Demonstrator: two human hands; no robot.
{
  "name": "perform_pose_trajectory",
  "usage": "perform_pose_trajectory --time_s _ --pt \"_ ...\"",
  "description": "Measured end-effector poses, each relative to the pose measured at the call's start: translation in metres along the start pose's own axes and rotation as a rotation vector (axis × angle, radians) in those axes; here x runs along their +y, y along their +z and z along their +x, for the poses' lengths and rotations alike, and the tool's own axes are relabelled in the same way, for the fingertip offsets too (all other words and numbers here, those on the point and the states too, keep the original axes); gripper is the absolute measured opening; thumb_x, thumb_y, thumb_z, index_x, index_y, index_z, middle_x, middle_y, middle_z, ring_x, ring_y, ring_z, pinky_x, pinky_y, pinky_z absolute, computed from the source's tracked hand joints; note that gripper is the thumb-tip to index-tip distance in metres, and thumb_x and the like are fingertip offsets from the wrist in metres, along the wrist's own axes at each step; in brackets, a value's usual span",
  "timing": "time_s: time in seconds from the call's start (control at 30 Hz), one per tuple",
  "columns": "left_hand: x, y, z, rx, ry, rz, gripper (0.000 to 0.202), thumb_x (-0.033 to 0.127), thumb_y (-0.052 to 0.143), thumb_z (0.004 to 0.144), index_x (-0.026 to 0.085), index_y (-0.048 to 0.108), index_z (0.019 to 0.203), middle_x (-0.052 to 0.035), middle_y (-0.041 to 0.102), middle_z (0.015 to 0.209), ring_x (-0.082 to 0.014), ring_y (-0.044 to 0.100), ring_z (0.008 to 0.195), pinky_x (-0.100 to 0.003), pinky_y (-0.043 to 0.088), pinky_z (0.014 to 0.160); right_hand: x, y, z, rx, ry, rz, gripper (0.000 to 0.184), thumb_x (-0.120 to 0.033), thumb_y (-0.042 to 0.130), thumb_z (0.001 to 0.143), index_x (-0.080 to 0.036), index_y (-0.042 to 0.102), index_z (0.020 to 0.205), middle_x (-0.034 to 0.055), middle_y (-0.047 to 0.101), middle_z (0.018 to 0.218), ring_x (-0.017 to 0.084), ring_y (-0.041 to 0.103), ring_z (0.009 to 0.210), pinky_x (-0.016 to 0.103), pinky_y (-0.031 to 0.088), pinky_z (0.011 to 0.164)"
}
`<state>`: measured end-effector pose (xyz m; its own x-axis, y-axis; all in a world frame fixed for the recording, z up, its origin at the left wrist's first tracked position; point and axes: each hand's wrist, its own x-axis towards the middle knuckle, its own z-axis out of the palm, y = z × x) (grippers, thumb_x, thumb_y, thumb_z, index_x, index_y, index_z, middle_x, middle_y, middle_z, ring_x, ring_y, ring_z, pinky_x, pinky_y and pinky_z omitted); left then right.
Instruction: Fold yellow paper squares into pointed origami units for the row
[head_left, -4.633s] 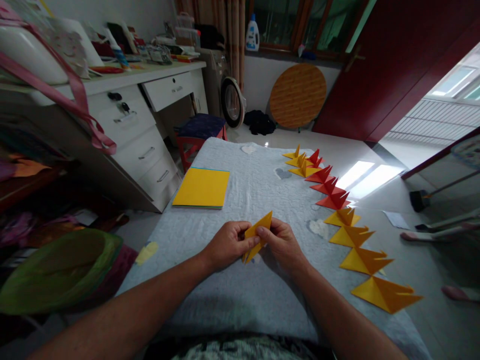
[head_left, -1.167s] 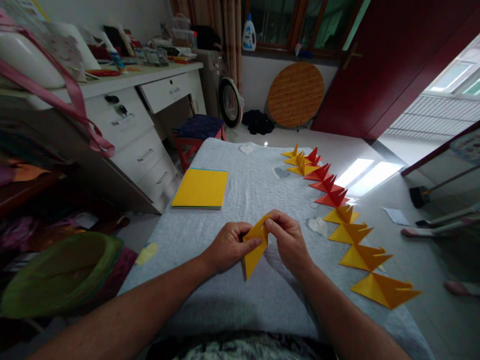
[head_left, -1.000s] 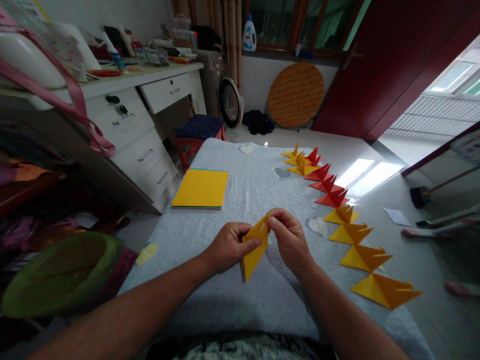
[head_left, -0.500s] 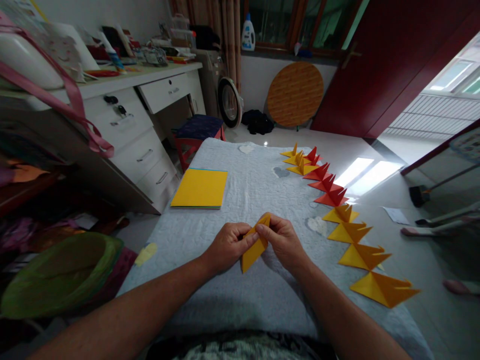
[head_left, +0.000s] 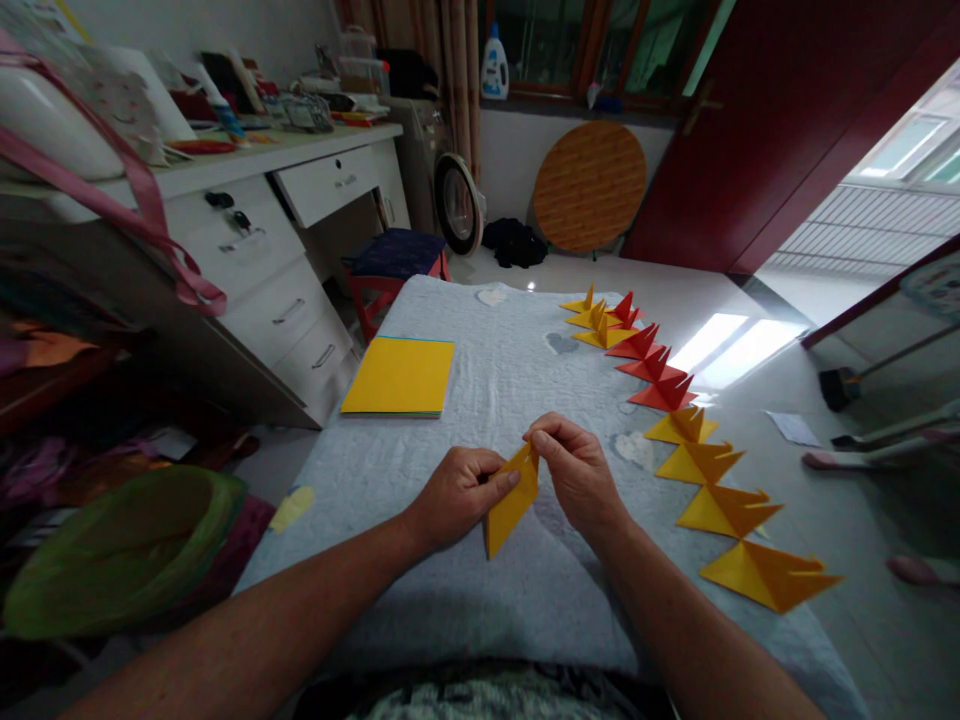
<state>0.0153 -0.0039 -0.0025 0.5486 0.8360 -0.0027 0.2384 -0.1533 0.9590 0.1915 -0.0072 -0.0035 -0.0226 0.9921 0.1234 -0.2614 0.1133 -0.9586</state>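
A folded piece of yellow origami paper (head_left: 513, 512) is held upright above the cloth, between both my hands. My left hand (head_left: 459, 495) pinches its left side, thumb across the near face. My right hand (head_left: 576, 470) pinches the top corner between thumb and fingertips. Beyond my left hand lies a stack of square paper (head_left: 400, 376) with a yellow sheet on top. To the right runs a line of folded paper pieces: several larger yellow ones (head_left: 701, 464) nearest me, several red ones (head_left: 652, 368) further off, and small yellow ones (head_left: 598, 325) at the far end.
A pale blue cloth (head_left: 495, 370) covers the table. At left stand a white desk with drawers (head_left: 262, 255) and a green-rimmed basket (head_left: 120, 550). A stool (head_left: 394, 258), a washing machine with its door open (head_left: 459, 205) and a round wooden board (head_left: 590, 188) are beyond.
My right hand has shifted slightly up and right, now pinching the paper's top corner, so more of the folded paper shows. My left hand keeps its hold almost unmoved.
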Motion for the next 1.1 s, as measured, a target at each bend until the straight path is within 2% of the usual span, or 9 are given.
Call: perform_pose_trajectory --time_s 0.17,0.27,0.37,0.5,0.63,0.77,0.87,1.0,1.1 --pt "-0.005 0.001 0.001 -0.013 -0.1 -0.176 0.039 0.045 0.061 0.087 0.013 0.061 0.065 0.0016 0.052 0.061 -0.0097 0.044 0.056 -0.021 0.032 0.051 0.001 -0.005 0.003 0.164 0.009 0.068 0.017 -0.038 0.071 0.083 -0.022 0.071 0.078 -0.0012 0.059 0.072 0.013 0.05 0.07 0.027 0.041 0.07" --pt "-0.008 0.001 0.004 0.027 -0.14 -0.389 0.03 0.043 0.067 0.083 0.013 0.065 0.08 -0.001 0.063 0.074 -0.0114 0.053 0.063 -0.021 0.039 0.056 0.001 -0.002 0.001 0.069 0.12 0.068 0.024 -0.044 0.068 0.084 -0.022 0.07 0.092 0.0009 0.063 0.081 0.014 0.054 0.073 0.028 0.044 0.07" --pt "-0.008 0.0 0.008 0.093 -0.14 -0.499 0.03 0.041 0.071 0.081 0.014 0.064 0.091 -0.0011 0.066 0.08 -0.011 0.057 0.065 -0.021 0.043 0.059 0.006 0.004 -0.002 -0.059 0.214 0.013 0.028 -0.041 0.069 0.081 -0.023 0.063 0.101 0.0008 0.063 0.086 0.014 0.056 0.073 0.027 0.045 0.066" --pt "-0.01 -0.003 0.011 0.21 -0.133 -0.504 0.034 0.039 0.068 0.083 0.017 0.056 0.106 0.0047 0.06 0.069 -0.0081 0.051 0.054 -0.018 0.039 0.052 0.017 0.009 -0.003 -0.038 0.187 -0.123 0.032 -0.033 0.069 0.076 -0.025 0.052 0.102 -0.0042 0.057 0.077 0.012 0.054 0.064 0.025 0.041 0.058" --pt "-0.014 -0.005 0.012 0.27 -0.111 -0.326 0.034 0.035 0.059 0.088 0.022 0.043 0.115 0.0094 0.054 0.063 -0.0093 0.05 0.051 -0.018 0.035 0.05 0.02 0.008 -0.004 0.034 0.08 -0.381 0.024 -0.025 0.061 0.08 -0.024 0.049 0.101 -0.0069 0.052 0.07 0.012 0.051 0.061 0.025 0.039 0.059" --pt "-0.012 -0.008 0.01 0.238 -0.087 0.019 0.015 0.033 0.052 0.092 0.022 0.046 0.101 0.0068 0.058 0.063 -0.0113 0.052 0.054 -0.02 0.034 0.052 0.017 0.004 -0.004 0.025 0.025 -0.58 0.002 -0.023 0.056 0.085 -0.023 0.055 0.086 -0.0027 0.058 0.074 0.014 0.055 0.068 0.028 0.041 0.064" --pt "-0.006 -0.009 0.009 0.189 -0.08 0.3 0.01 0.029 0.049 0.094 0.021 0.054 0.092 0.0033 0.061 0.066 -0.0132 0.056 0.058 -0.023 0.035 0.056 0.015 -0.001 -0.003 -0.017 0.003 -0.728 0.008 -0.02 0.054 0.087 -0.022 0.062 0.085 0.0002 0.064 0.077 0.016 0.057 0.071 0.029 0.042 0.068" --pt "-0.002 -0.01 0.007 0.12 -0.106 0.647 0.018 0.026 0.048 0.093 0.022 0.065 0.094 -0.0014 0.069 0.075 -0.0176 0.063 0.068 -0.027 0.037 0.062 0.017 -0.006 -0.002 -0.154 -0.097 -0.956 0.017 -0.014 0.053 0.087 -0.02 0.069 0.084 0.0053 0.065 0.083 0.02 0.058 0.082 0.034 0.043 0.078" --pt "-0.005 -0.014 0.005 0.087 -0.101 0.746 0.021 0.026 0.05 0.093 0.023 0.07 0.1 -0.0039 0.073 0.086 -0.0209 0.066 0.079 -0.029 0.042 0.069 0.017 -0.007 -0.003 -0.23 -0.144 -1.033 0.024 -0.007 0.05 0.086 -0.018 0.071 0.089 0.0077 0.063 0.088 0.021 0.056 0.088 0.035 0.044 0.081"
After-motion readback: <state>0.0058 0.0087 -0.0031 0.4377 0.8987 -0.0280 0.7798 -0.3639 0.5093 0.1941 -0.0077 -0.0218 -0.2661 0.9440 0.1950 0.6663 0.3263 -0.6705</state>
